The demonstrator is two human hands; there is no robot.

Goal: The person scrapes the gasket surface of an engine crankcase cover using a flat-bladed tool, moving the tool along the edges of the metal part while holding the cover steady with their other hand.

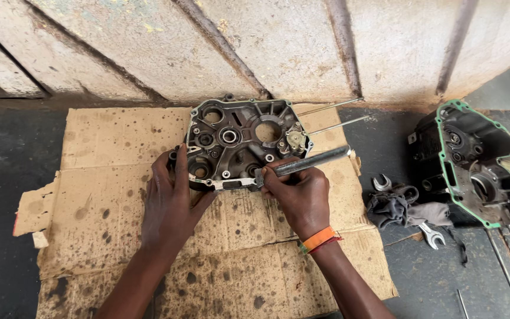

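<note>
With the left hand (169, 198) gripping the casing (240, 145) steady on the cardboard (107, 201), the right hand (299, 195), clenched on the scraper (305, 163), should probably keep the blade flat.

Dark grey cast-metal engine crankcase half (240, 142), open face up with round bores and bearing seats, lying flat near the far edge of the cardboard sheet (113, 195). Long grey metal rod-shaped tool (305, 163), tip against the casing's near rim, angled up-right.
</note>
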